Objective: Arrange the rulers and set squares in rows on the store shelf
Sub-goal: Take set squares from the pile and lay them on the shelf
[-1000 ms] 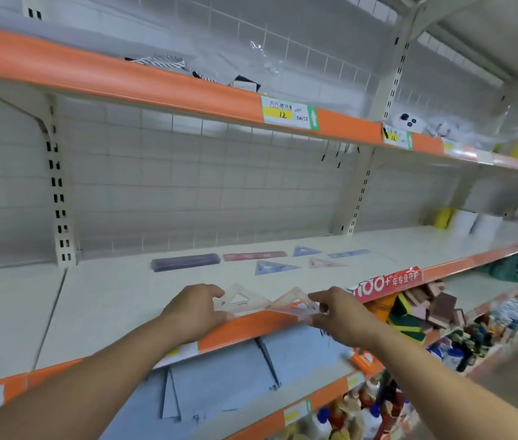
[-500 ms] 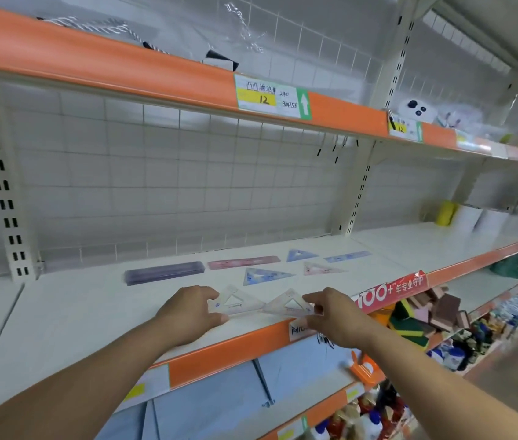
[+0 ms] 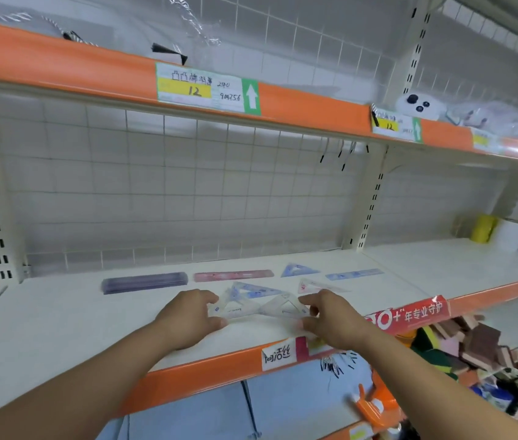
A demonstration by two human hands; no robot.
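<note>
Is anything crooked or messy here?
Yes. On the lower shelf the sponges lie in a jumbled heap, not stacked. The rulers at the back sit in a tidy row. The left hand and right hand pinch clear set squares.

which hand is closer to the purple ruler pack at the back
Left. The left hand is just in front of the purple ruler pack, slightly to its right. The right hand is farther right, past the clear set squares both hands pinch.

White shelf [image 3: 77,328], orange lip [image 3: 207,373]. Back row: purple ruler case [image 3: 145,282], pink ruler [image 3: 233,275], blue set square [image 3: 299,270], blue ruler [image 3: 354,275]. Nearer: second blue set square [image 3: 253,290], pinkish set square [image 3: 315,285], clear set squares [image 3: 283,308].
</note>
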